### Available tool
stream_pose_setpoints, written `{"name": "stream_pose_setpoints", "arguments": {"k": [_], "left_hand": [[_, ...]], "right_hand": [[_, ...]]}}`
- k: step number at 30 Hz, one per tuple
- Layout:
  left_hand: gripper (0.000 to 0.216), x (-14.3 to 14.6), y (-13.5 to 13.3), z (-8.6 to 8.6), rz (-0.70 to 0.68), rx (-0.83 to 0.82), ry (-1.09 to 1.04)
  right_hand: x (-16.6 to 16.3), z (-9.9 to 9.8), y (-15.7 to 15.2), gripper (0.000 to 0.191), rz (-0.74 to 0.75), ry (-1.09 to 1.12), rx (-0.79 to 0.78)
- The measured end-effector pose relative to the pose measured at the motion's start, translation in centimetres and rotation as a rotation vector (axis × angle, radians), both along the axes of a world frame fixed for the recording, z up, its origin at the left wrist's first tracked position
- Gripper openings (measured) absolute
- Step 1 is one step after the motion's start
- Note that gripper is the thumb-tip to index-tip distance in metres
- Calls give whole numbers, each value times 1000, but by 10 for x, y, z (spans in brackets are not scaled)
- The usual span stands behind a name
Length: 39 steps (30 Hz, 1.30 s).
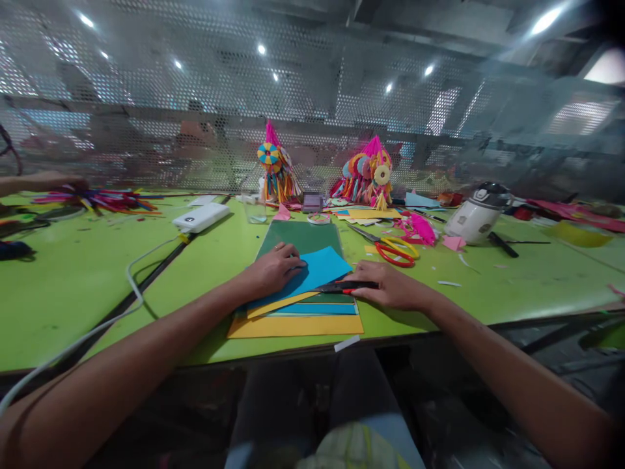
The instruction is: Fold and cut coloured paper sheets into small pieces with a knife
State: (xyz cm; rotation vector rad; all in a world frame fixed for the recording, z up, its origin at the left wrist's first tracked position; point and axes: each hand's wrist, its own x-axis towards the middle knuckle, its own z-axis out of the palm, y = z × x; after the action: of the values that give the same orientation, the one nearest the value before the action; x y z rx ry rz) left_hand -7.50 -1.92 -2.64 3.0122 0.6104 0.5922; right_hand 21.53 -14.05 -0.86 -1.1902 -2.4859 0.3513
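My left hand (277, 270) presses down on a blue sheet of paper (322, 267), its fingers bent and closed together at the sheet's left side. The blue sheet lies at a slant on a dark green cutting mat (297, 236). In my right hand (385, 284) is a slim black-and-red cutter knife (359, 285), gripped at the mat's right edge. Its tip points left, along the lower edge of the blue sheet. A narrow yellow strip (276, 306) runs just under that edge. Nearer me lie a blue strip (322, 309) and an orange-yellow sheet (297, 326).
Beyond the mat are scissors (395, 251), a magenta bundle (417, 228), a white flask (478, 212) and a clear cup (254, 207). Tasselled paper ornaments (278, 169) stand behind. A white power bank (202, 217) trails a cable at left. Another person's hand (63, 180) touches coloured strips.
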Motion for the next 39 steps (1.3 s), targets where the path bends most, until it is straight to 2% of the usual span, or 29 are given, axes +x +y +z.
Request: {"name": "stream_pose_setpoints", "arguments": {"k": [5,11,18,28,32,35,39], "left_hand": [[32,-1,2,-2,5,25,19],[33,0,1,-2,6,20,6],[31,2,0,-1,31,15,19],[27,15,-7,7,148,67,145],[26,-5,-7,9,95,-75,-21],[24,-33,-2,6,-21,-154,-166],[29,-55,-1,4,-85,-128,-94]], "right_hand": [[-14,0,2,31,12,16,15],[-14,1,-5,33,44,45,7],[-22,6,0,32,21,33,-11],[-8,10,7,31,55,16,4],[-5,9,9,31,39,0,-13],[-4,5,9,32,26,3,-21],[-4,3,7,32,18,16,-9]]}}
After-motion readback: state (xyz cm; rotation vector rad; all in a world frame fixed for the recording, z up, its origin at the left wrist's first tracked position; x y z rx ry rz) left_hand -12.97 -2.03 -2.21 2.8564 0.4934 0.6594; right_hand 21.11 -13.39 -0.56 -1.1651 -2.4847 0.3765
